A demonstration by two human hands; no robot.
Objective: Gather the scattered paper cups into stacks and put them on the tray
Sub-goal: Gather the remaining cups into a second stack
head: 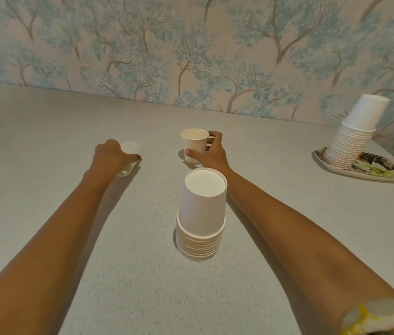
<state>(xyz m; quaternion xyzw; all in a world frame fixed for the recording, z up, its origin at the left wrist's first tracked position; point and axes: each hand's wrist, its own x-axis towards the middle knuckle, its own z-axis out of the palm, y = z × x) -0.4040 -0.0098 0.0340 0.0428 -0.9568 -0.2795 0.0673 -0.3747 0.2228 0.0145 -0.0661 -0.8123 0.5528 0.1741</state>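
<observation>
Both my arms reach straight out over the table [46, 141], forearms bare. My left hand [112, 154] lies palm down, fingers curled over the left cup [132, 148]. That cup is blurred; it looks tipped, base up and away from me, rim low by my wrist, and I cannot tell whether it is off the table. My right hand [211, 151] grips the right cup [194, 145], which is upright with its mouth open: my thumb crosses its near wall low down and my fingers wrap the far side. Between my forearms and closer to me, the near stack [200, 213] of upturned cups stands on the table, just beside my right forearm. Far right, the taller far stack [353, 134] sits upside down and leaning on the tray [384, 170], near the wall [191, 44].
</observation>
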